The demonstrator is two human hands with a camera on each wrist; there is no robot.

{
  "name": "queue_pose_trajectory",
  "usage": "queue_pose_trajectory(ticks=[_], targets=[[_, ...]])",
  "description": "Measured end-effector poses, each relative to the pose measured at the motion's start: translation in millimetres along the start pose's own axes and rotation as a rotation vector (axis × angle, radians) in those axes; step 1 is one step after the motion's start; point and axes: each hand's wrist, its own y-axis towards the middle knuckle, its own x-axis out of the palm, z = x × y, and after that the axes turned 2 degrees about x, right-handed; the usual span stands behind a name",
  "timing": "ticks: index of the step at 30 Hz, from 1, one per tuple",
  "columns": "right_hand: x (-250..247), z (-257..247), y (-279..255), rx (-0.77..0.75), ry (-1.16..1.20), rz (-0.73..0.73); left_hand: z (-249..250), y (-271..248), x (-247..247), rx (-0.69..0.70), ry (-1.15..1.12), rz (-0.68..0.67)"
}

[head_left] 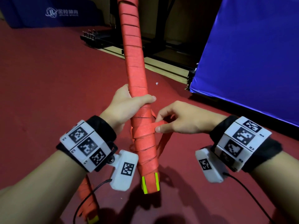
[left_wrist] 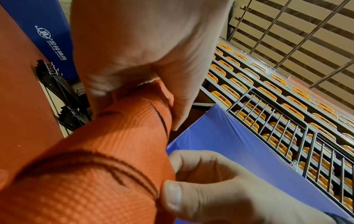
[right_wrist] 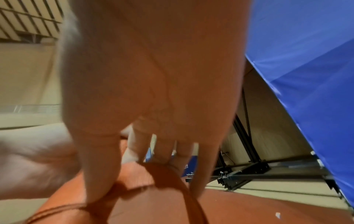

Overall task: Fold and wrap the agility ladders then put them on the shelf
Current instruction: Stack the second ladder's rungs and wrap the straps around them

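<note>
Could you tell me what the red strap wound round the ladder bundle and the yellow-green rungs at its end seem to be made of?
Strap: apparently woven nylon-type webbing, matte; the left wrist view shows a fine grid weave and frayed edges.
Rungs: probably rigid plastic, smooth; flat, straight-edged, evenly fluorescent strips, though too little shows to be sure.

Red floor (head_left: 48, 78), blue mat (head_left: 250, 54) at right, black folded frames (head_left: 103, 39) further back, small white scrap (head_left: 157, 83).
</note>
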Motion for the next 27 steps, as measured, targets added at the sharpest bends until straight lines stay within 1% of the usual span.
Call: queue_pose_trajectory(ticks=[6, 8, 10, 11, 12, 13, 15, 17, 18, 19, 21, 24, 26, 27], targets=[[0, 0, 1, -0.035, 0.043, 0.088, 1, -3, 4, -0.047, -0.073, -0.02], [3, -3, 2, -0.034, 0.105, 0.022, 2, -3, 5, -0.082, -0.164, -0.013], [6, -7, 2, 0.012, 0.125, -0.084, 2, -2, 5, -0.107, -0.256, 0.013], [7, -6, 2, 0.006, 0.121, -0.109, 2, 0, 6, -0.112, -0.287, 0.024], [6, -6, 2, -0.013, 0.126, -0.103, 1, 1, 6, -0.111, -0.304, 0.03], [5, -5, 2, -0.029, 0.132, -0.079, 0, 2, 6, -0.099, -0.293, 0.035], [5, -3, 1, -0.033, 0.127, -0.033, -1, 4, 3, -0.057, -0.145, 0.021], [8, -1, 1, -0.019, 0.105, -0.03, -3, 2, 0, -0.049, 0.043, -0.057], [11, 1, 1, -0.013, 0.083, -0.037, -4, 0, -1, -0.063, 0.102, -0.09], [14, 3, 1, -0.007, 0.059, -0.046, -6, -1, -2, -0.085, 0.128, -0.101], [21, 6, 2, -0.001, 0.02, -0.064, -7, -3, -1, -0.113, 0.149, -0.078], [29, 10, 2, 0.008, -0.041, -0.012, -8, -4, 3, -0.022, 0.226, -0.013], [29, 13, 2, 0.008, 0.01, 0.066, -7, -3, 4, 0.044, 0.178, 0.02], [27, 14, 3, 0.006, 0.067, 0.079, -6, -3, 4, 0.063, 0.139, 0.023]])
